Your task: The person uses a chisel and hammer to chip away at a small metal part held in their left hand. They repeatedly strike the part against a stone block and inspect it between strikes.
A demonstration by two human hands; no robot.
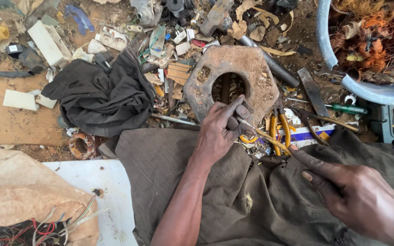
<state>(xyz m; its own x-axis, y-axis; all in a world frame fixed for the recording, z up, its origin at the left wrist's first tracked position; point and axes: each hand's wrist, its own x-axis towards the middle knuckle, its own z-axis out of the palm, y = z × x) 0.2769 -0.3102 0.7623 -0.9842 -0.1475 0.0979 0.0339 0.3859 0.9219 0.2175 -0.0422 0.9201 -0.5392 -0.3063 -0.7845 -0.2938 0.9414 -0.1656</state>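
From the head view, a grey tub at upper right holds tangled copper wire. One rusty hexagonal plate lies ahead. The left hand pinches a thin yellowish wire just below it; the right hand grips its other end between fingertips, over the lap.

One camera only, worn on the person's head, staring almost straight down over the lap at close range, with the left hand near the middle of the frame and the right hand coming in from the lower right corner. The far side of the littered ground runs along the top of the frame, the knees nearest along the bottom.
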